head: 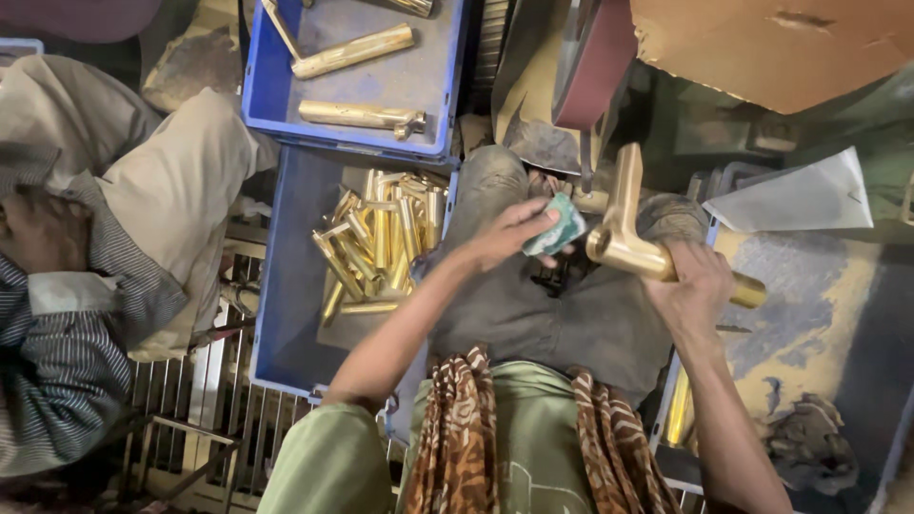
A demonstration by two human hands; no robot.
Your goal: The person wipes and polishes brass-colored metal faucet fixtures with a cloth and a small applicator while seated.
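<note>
- Seen from above, our right hand (693,286) grips a T-shaped brass fitting (633,243) by its barrel, fingers wrapped fully around it, holding it over our lap just below a belt sander (590,67).
- Our left hand (509,233) pinches a small green pad (557,228) between thumb and fingers, its edge just beside the fitting's round end.
- The fitting in hand gleams along its upright arm; we judge it to be mid-way through its finishing, the pad not yet pressed flat against it.
- To our left, a blue crate (286,314) holds a heap of like brass pieces (381,243), which look to be waiting their turn.
- A second blue tray (262,86) beyond it carries a few longer brass tubes (352,52), lying apart.
- Another person in a striped sleeve (67,314) sits at the left edge.
</note>
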